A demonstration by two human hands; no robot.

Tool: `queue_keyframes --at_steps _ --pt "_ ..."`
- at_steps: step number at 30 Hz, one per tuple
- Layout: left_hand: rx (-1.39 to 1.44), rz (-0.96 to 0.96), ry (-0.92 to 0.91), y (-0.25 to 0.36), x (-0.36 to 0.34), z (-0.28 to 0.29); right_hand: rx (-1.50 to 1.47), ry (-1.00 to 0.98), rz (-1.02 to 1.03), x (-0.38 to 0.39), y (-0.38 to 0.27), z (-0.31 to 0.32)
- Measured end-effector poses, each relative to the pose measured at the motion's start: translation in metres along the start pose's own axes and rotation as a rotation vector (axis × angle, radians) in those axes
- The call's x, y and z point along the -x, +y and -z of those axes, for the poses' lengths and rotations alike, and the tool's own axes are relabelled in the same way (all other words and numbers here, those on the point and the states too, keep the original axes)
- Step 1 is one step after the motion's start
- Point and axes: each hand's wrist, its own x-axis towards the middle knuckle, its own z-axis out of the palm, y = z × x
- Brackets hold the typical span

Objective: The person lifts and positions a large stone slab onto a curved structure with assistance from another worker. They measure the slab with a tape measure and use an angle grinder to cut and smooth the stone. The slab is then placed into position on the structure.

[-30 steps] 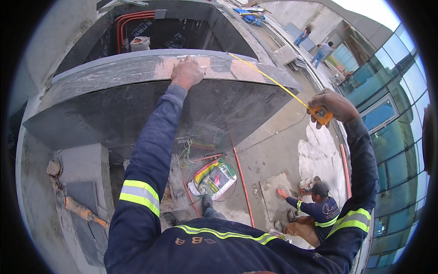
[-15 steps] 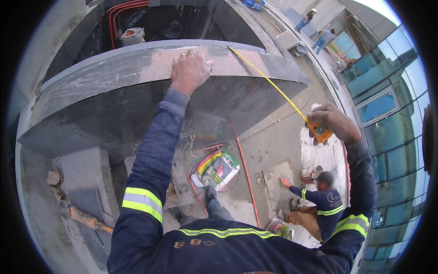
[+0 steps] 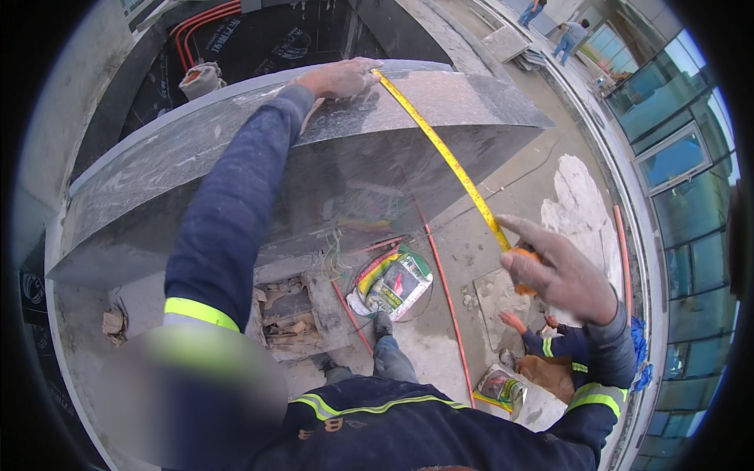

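A grey stone slab (image 3: 228, 125) with a dark polished front face (image 3: 267, 196) stretches across in front of me. At its far top edge my left hand (image 3: 342, 78) is closed, fingertips at the end of the yellow blade (image 3: 444, 153) of a tape measure. The blade runs out taut over the slab toward the lower right. There my right hand (image 3: 561, 271) grips the orange case of the tape measure (image 3: 525, 271), partly hidden by the fingers, held in the air in front of the slab.
Below lie a printed bag (image 3: 393, 286), red pipes (image 3: 444, 306) and a recess with debris (image 3: 287, 314). A co-worker (image 3: 561, 345) crouches at lower right beside another bag (image 3: 501, 388). Behind the slab are a white sack (image 3: 202, 80) and red conduits (image 3: 184, 39). Glass panels (image 3: 691, 204) line the right.
My left hand has moved right along the slab's top to the end of the blade. My right hand has come lower and nearer with the case. The view has shifted a little.
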Motion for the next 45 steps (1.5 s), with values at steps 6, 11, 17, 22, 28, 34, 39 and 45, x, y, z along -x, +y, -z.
queue_keyframes --at_steps 6,11,17,22,28,34,39,45 --pt "-0.06 -0.014 -0.143 -0.009 -0.014 -0.006 0.077 -0.042 0.188 -0.008 0.014 0.003" --pt "-0.261 -0.073 -0.044 -0.01 -0.013 -0.023 0.216 -0.044 0.339 -0.013 0.023 0.007" --pt "-0.273 -0.061 -0.037 -0.012 -0.009 -0.027 0.479 -0.106 0.305 -0.014 0.024 0.013" --pt "-0.273 -0.007 -0.061 -0.01 -0.007 -0.025 0.537 -0.084 0.38 -0.022 0.027 0.01" --pt "-0.281 -0.021 -0.009 -0.015 -0.005 -0.03 0.583 -0.088 0.42 -0.027 0.023 0.011" --pt "-0.288 -0.066 0.077 -0.019 -0.003 -0.036 0.546 -0.1 0.338 -0.027 0.021 0.01" --pt "-0.273 -0.052 0.068 -0.02 -0.003 -0.035 0.491 -0.107 0.331 -0.029 0.022 0.015" --pt "-0.329 0.025 -0.04 -0.014 -0.004 -0.019 0.364 -0.084 0.442 -0.03 0.018 0.024"
